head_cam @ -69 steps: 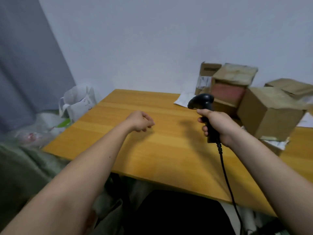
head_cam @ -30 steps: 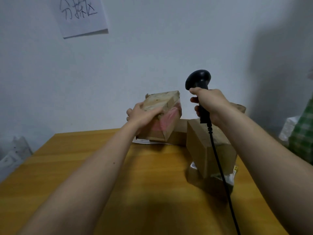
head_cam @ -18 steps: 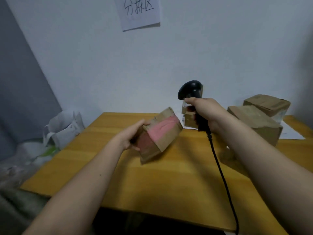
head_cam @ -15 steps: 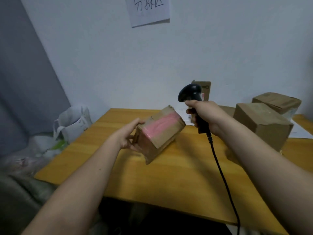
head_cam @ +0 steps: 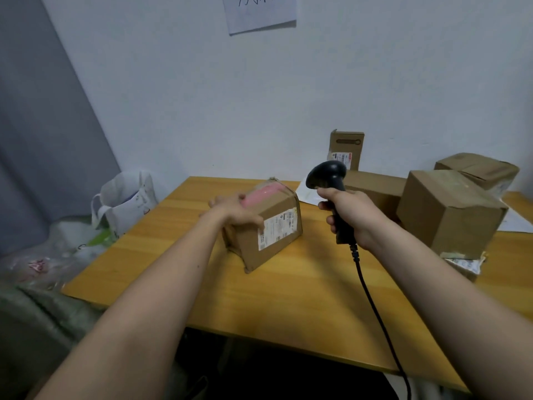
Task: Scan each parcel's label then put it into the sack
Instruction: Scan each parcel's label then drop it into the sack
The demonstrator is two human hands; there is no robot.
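My left hand (head_cam: 235, 210) grips a brown cardboard parcel (head_cam: 277, 243) with a pink patch on top, held tilted on the wooden table (head_cam: 302, 290). Its white label (head_cam: 277, 228) faces me and the right. My right hand (head_cam: 350, 213) holds a black corded barcode scanner (head_cam: 327, 173) upright just right of the parcel, its head turned toward the parcel. A grey-green sack (head_cam: 37, 321) lies off the table's left front edge, partly out of view.
More brown parcels (head_cam: 450, 212) stand at the table's right, with a small upright box (head_cam: 347, 148) at the wall and paper sheets under them. A white bag (head_cam: 127, 197) sits left of the table. A paper notice (head_cam: 261, 11) hangs on the wall.
My left hand picked the pink-topped parcel from the pile, brought it to the table's middle and turned it, so the label now shows. The scanner stayed raised in my right hand.
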